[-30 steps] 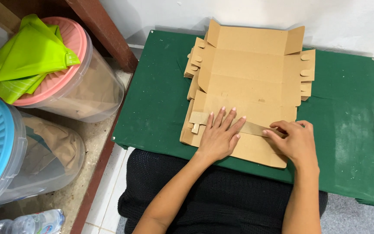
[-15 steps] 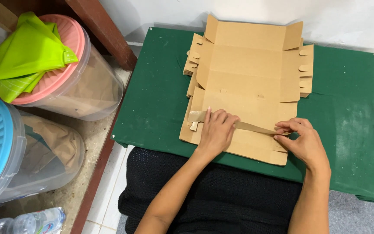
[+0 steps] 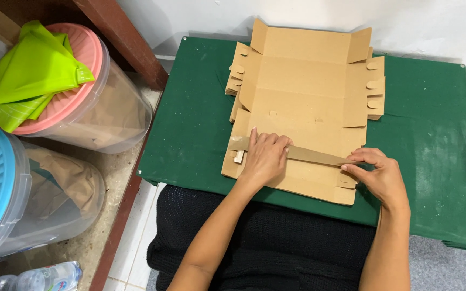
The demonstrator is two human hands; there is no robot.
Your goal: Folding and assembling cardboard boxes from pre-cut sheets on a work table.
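At the centre of the frame, a flat cardboard box blank lies on the green surface. Its near flap is pressed down by the left hand, fingers together and flat, so that the crease is kept from springing open. The flap's right end is pinched between the fingers of the right hand, so the fold is kept straight.

Brown cardboard sheet, green table, pink lid, perhaps lime cloth
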